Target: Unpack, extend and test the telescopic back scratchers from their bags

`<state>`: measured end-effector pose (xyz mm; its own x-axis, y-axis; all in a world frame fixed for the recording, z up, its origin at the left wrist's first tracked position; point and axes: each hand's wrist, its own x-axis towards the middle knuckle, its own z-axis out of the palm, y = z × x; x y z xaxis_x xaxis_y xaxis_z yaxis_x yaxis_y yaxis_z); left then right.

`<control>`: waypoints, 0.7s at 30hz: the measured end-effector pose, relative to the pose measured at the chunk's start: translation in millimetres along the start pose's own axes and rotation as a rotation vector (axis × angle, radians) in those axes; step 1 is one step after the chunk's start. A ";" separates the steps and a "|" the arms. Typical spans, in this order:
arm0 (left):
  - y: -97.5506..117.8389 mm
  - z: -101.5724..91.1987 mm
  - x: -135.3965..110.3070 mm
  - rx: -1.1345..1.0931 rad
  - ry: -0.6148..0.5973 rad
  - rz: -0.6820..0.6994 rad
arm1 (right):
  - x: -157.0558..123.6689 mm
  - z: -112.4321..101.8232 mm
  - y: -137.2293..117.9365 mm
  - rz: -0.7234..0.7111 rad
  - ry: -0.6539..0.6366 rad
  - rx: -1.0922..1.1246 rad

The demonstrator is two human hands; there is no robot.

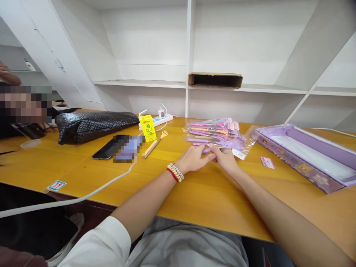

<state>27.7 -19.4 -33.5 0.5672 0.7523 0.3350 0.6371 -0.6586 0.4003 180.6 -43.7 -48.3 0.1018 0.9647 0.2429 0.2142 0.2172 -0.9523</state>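
My left hand and my right hand meet over the table, both closed on a purple back scratcher. Its handle shows by my left fingers, and its metal shaft is partly covered by my right. A lilac claw-shaped head points to the right. Just behind my hands lies a pile of back scratchers in clear plastic bags, in pink, yellow and purple. One more back scratcher, yellow with a metal shaft, lies loose to the left. A small pink card rests right of my right hand.
A purple display box stands at the right. To the left are a black phone, a yellow drink carton, a power strip and a black bubble-wrap parcel. A white cable crosses the front edge. Another person sits far left.
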 end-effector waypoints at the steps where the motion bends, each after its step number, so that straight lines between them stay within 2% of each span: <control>1: 1.5 2.4 0.2 -0.036 0.018 0.005 | 4.7 -0.3 2.4 0.009 0.038 0.074; 4: 3.7 11.0 2.2 -0.092 0.062 0.012 | 19.4 3.0 2.2 0.110 0.095 0.308; 7: 1.8 18.0 4.2 -0.087 0.121 -0.067 | 30.1 15.9 -8.6 0.228 0.140 0.568; 10: -2.5 20.8 4.9 -0.062 0.153 -0.191 | 34.7 34.9 -19.8 0.231 0.215 0.794; 12: -5.5 20.9 5.0 -0.050 0.137 -0.216 | 35.2 45.4 -22.5 0.211 0.231 0.911; 16: -6.7 21.6 5.5 -0.020 0.057 -0.222 | 34.9 50.8 -18.6 0.157 0.234 0.968; 21: 5.1 24.4 1.5 0.049 -0.010 -0.217 | 36.9 40.5 -16.9 0.236 0.325 0.925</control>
<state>44.5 -21.9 -51.7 0.4191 0.8763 0.2375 0.7693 -0.4817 0.4196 141.4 -5.7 -30.8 0.3337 0.9406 -0.0629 -0.6692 0.1894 -0.7185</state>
